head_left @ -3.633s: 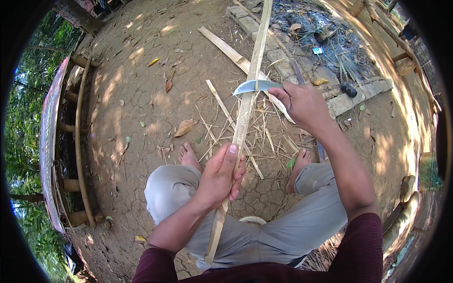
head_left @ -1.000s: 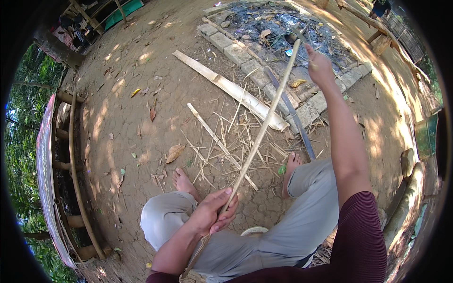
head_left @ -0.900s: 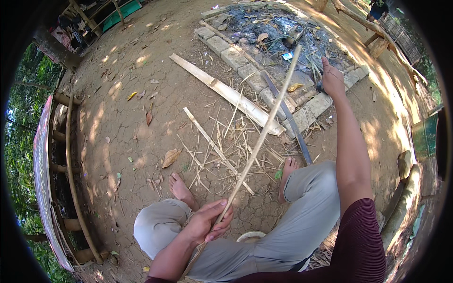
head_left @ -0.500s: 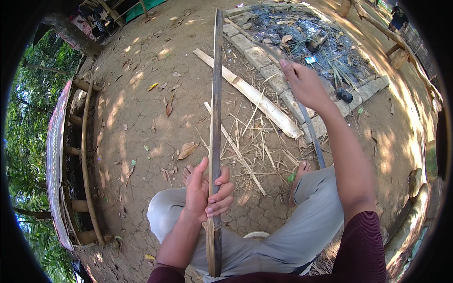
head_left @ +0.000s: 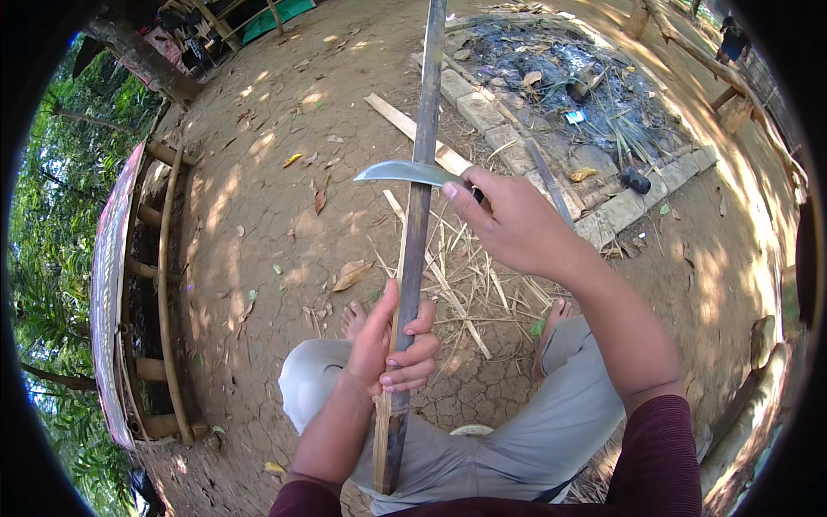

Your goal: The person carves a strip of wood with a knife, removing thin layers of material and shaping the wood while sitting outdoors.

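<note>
My left hand (head_left: 392,345) is wrapped round a long bamboo strip (head_left: 418,224), dark on one face and pale along its edge. The strip stands nearly upright in the picture, its lower end against my grey trousers (head_left: 517,431). In my right hand (head_left: 521,220) is a small knife (head_left: 401,171) with a curved blade, the thumb stretched along its base. That blade lies across the strip, well above my left hand, its tip pointing left. My right fingers hide most of the knife's handle.
Pale shavings (head_left: 465,284) litter the cracked earth between my feet, beside a wide split bamboo piece (head_left: 405,125). A long straight blade (head_left: 550,183) rests by the brick border (head_left: 482,112) of an ash pit (head_left: 551,60). Left stands a low bamboo-framed structure (head_left: 164,302).
My right hand has come left and down, bringing the curved knife onto the bamboo strip. The strip's top has tilted right; my left hand keeps its grip.
</note>
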The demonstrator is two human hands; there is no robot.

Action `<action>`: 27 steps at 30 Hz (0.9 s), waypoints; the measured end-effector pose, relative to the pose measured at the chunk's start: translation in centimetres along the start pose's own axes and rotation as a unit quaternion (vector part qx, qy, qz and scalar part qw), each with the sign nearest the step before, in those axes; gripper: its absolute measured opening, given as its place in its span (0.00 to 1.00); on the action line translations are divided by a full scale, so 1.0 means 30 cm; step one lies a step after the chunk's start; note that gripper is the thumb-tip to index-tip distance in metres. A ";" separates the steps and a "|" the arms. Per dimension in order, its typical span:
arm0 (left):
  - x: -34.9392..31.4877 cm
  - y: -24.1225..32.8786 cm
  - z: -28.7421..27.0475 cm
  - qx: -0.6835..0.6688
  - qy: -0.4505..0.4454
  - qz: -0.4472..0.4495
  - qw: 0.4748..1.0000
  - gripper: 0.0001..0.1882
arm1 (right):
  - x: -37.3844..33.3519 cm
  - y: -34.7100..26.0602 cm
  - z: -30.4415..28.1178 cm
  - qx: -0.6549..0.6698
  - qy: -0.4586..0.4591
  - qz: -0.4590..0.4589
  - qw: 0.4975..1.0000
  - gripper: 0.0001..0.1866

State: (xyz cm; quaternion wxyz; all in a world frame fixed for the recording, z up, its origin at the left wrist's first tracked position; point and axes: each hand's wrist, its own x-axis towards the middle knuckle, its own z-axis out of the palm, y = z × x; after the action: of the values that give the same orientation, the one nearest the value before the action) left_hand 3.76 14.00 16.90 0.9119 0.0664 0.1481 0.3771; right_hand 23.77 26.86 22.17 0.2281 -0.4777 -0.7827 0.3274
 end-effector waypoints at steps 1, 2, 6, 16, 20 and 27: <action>-0.002 0.002 -0.002 0.015 0.011 0.011 1.000 0.30 | -0.020 -0.015 0.011 -0.012 -0.015 -0.002 1.000 0.25; -0.002 0.004 -0.005 0.030 0.023 0.021 0.999 0.30 | -0.038 -0.031 0.024 -0.050 -0.020 -0.026 0.998 0.22; 0.004 0.012 -0.006 0.221 0.176 0.087 0.955 0.29 | -0.117 -0.042 0.111 -0.097 -0.029 -0.110 0.989 0.19; 0.061 -0.037 -0.053 0.369 0.279 0.134 0.876 0.26 | -0.153 -0.009 0.152 -0.131 -0.080 -0.077 0.985 0.17; 0.069 -0.045 -0.050 0.370 0.309 0.127 0.867 0.27 | -0.142 0.022 0.180 -0.162 -0.033 -0.096 0.982 0.17; 0.069 -0.052 -0.080 0.407 0.320 0.089 0.851 0.29 | -0.058 0.097 0.171 -0.232 -0.006 -0.068 0.970 0.21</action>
State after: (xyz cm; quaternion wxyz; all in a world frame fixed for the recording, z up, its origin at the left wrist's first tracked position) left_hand 5.42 14.40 13.82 0.6682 0.3199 0.5654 0.3627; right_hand 22.84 24.76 16.48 0.1282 -0.4615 -0.8691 0.1236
